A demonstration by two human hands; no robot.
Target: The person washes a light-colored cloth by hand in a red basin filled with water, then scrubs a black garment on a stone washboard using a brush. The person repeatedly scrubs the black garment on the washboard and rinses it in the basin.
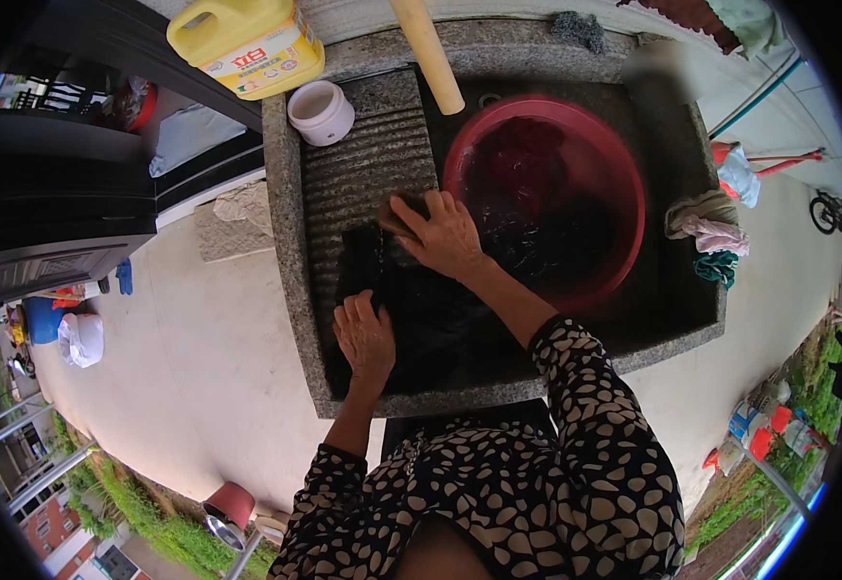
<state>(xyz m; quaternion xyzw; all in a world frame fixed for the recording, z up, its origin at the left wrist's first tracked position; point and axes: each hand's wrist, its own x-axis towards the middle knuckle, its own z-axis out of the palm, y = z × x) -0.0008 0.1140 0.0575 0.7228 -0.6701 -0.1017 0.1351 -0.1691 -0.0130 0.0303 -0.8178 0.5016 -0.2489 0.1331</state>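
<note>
Wet black cloth (421,324) lies over the lower part of the ribbed stone washboard (363,155) in a stone sink. My right hand (445,237) grips a brown scrubbing brush (397,218) at the cloth's upper edge; the brush is partly covered by my fingers, and its bristles are hidden. Lower and to the left, my left hand (363,338) has its fingers bent onto the cloth, holding it against the stone. Right beside my right hand stands a red basin (641,208) with water, dark red cloth (527,155) and darker cloth in it.
A yellow jug (247,48) and a white tub (321,113) stand at the sink's upper left. A pale yellow pipe (428,58) reaches over the sink. Small cloths (711,232) hang on the right rim (701,333). Left of the sink lies a stone block (228,227).
</note>
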